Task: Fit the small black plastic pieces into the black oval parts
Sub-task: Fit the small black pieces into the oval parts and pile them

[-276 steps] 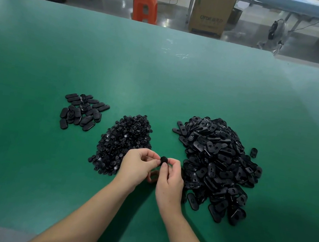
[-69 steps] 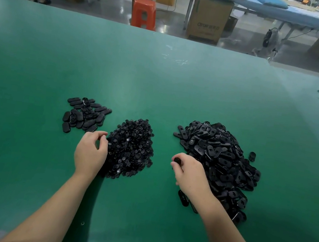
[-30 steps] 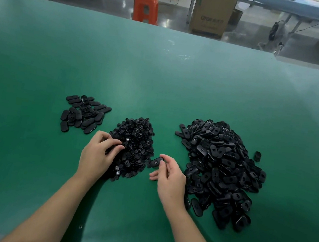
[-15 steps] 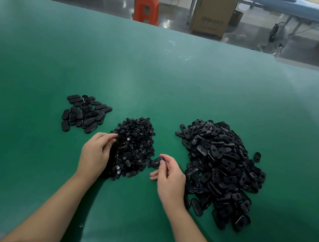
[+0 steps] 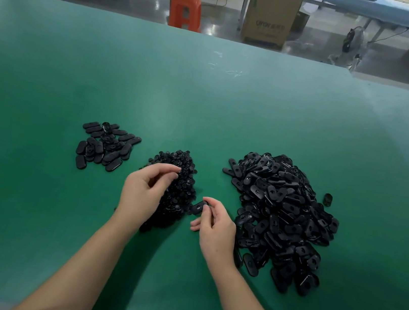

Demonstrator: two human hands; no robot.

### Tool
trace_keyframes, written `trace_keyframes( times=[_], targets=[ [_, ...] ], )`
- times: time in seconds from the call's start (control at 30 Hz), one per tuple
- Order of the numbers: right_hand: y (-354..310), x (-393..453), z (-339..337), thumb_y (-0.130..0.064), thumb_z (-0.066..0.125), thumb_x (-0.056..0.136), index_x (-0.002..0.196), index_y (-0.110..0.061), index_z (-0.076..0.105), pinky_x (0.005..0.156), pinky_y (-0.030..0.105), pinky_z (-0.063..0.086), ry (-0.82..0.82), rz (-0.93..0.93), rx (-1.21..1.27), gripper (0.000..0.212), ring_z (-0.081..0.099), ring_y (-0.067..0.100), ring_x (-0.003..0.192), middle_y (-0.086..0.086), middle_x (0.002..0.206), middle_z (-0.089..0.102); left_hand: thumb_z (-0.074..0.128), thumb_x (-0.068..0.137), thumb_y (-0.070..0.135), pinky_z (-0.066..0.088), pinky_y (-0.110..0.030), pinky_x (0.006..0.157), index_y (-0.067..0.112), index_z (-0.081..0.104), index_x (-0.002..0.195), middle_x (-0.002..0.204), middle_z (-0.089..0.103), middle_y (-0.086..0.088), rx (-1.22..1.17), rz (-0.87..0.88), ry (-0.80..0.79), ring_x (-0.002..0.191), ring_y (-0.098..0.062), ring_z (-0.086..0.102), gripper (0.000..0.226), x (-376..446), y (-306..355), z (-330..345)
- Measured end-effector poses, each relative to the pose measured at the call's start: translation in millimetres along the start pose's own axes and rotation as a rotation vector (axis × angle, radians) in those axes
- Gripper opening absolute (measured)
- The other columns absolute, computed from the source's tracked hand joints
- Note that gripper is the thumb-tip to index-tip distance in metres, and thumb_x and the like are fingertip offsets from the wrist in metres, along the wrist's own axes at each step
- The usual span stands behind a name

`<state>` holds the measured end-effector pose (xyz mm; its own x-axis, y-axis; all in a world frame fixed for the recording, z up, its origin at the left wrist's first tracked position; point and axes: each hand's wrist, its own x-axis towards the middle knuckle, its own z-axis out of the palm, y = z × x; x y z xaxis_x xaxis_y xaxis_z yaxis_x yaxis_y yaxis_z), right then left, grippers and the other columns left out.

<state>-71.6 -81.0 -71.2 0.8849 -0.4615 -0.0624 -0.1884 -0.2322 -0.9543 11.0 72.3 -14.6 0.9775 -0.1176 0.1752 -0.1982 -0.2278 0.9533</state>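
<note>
My right hand (image 5: 216,229) pinches one black oval part (image 5: 199,206) between thumb and forefinger, just left of centre frame, its slotted face turned up and clear of the table; the other fingers curl loosely beneath. My left hand (image 5: 143,194) hangs over the heap of small black plastic pieces (image 5: 181,178) in the middle of the frame, thumb and forefinger drawn together near the top of the heap. I judge they are closing on a single piece, but whether one is actually caught between the fingertips (image 5: 175,170) I cannot tell, black against black. The hands are near each other but not touching.

As for progress: the small cluster of ovals (image 5: 105,146) at centre left looks like the finished lot, and it is modest. The large pile of oval parts (image 5: 281,217) at centre right, just beside my right wrist, is much bigger, with one stray oval (image 5: 327,199) off its right edge. So most of the job lies ahead, as I read it. All of it sits on the green table (image 5: 232,106); beyond its far edge stand an orange stool (image 5: 186,8) and a cardboard box (image 5: 270,16).
</note>
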Motion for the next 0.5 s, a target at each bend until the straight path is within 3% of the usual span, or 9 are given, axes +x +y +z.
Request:
trace_keyframes(
  times=[0.17,0.37,0.5],
  targets=[
    [0.7,0.6,-0.5,-0.02,0.051,0.105,0.111,-0.037,0.062,0.071,0.034,0.061,0.021,-0.008,0.022,0.022,0.072,0.009,0.063,-0.008,0.073,0.073,0.062,0.099,0.012,0.037,-0.017,0.048,0.033,0.077,0.099,0.051,0.055,0.009,-0.107,-0.16,-0.079,0.048,-0.008,0.044,0.025,-11.6,2.1,18.8],
    [-3.6,-0.8,-0.6,-0.02,0.051,0.104,0.103,-0.047,0.058,0.072,0.039,0.062,0.028,-0.019,0.02,0.029,0.072,0.009,0.063,-0.015,0.08,0.073,0.062,0.098,0.007,0.041,-0.019,0.05,0.031,0.077,0.101,0.062,0.061,0.002,-0.214,-0.278,-0.057,0.051,-0.011,0.048,0.028,-18.4,0.1,29.5],
    [-5.1,-0.9,-0.8,-0.018,0.052,0.104,0.101,-0.045,0.057,0.072,0.04,0.062,0.055,-0.016,0.048,0.027,0.072,0.01,0.062,-0.009,0.076,0.074,0.064,0.096,0.006,0.042,-0.016,0.049,0.027,0.077,0.098,0.061,0.066,0.004,-0.191,-0.318,-0.057,0.05,-0.01,0.051,0.025,-20.9,-1.3,32.5]
  ],
)
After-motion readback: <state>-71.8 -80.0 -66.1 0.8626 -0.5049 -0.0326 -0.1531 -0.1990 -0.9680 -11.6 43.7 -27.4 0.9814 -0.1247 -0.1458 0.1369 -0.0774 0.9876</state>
